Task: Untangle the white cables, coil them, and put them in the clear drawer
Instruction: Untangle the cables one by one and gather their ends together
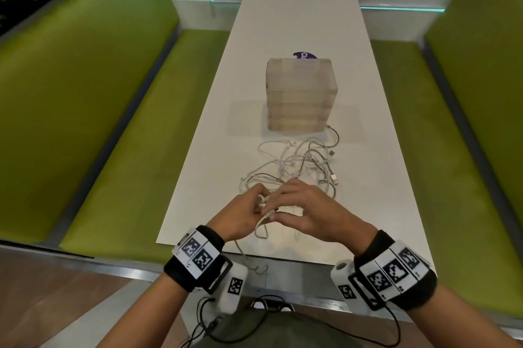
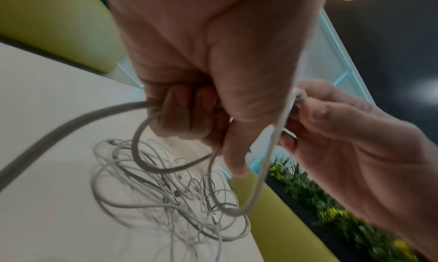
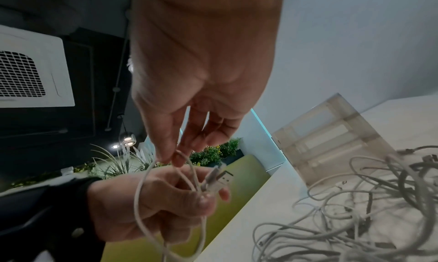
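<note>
A tangle of white cables (image 1: 300, 161) lies on the white table (image 1: 382, 206), just in front of the clear drawer unit (image 1: 301, 93), whose drawers look pushed in. Both hands are above the table's near end, fingertips together. My left hand (image 1: 259, 206) grips loops of one white cable (image 2: 151, 164) in curled fingers, and its USB plug (image 3: 220, 178) sticks out past the thumb. My right hand (image 1: 278, 206) pinches the same cable (image 3: 142, 191) between thumb and fingertips. One strand (image 1: 243, 254) trails over the near table edge.
Green padded benches (image 1: 99, 121) run along both sides of the narrow table. A purple round sticker (image 1: 304, 55) shows behind the drawer unit. Black wrist-camera leads (image 1: 254, 328) hang below my forearms. The table's far half is bare.
</note>
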The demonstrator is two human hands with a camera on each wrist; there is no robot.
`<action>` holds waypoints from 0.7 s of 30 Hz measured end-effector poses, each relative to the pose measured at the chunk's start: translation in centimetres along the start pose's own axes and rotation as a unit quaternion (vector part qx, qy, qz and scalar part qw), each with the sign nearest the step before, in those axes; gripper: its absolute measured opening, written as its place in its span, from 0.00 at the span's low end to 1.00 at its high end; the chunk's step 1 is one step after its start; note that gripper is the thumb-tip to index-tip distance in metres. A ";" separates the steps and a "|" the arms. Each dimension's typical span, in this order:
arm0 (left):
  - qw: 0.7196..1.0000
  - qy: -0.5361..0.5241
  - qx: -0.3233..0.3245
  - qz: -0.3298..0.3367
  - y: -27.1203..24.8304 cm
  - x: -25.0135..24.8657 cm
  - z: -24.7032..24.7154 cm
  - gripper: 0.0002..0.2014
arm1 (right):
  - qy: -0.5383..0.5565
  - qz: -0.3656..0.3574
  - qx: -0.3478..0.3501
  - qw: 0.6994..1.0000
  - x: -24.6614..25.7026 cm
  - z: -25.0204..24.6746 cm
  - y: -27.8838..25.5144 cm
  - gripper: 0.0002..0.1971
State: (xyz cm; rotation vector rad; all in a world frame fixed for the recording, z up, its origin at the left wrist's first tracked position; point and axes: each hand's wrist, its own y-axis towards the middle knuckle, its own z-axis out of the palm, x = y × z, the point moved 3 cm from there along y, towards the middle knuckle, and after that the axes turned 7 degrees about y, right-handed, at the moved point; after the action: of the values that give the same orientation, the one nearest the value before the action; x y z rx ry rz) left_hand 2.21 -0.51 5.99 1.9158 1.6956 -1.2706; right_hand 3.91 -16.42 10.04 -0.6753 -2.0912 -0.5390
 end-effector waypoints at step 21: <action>0.944 -0.316 -0.089 0.020 -1.6 -0.2 -0.3 0.15 | -0.109 0.118 0.306 0.939 -4.8 10.5 -5.2 0.16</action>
State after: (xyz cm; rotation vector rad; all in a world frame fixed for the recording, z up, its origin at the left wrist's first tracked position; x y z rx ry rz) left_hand 0.93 -0.02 6.82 1.2390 1.3646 -1.4505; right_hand -3.30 -15.43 -0.34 -0.6158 -2.1728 0.3331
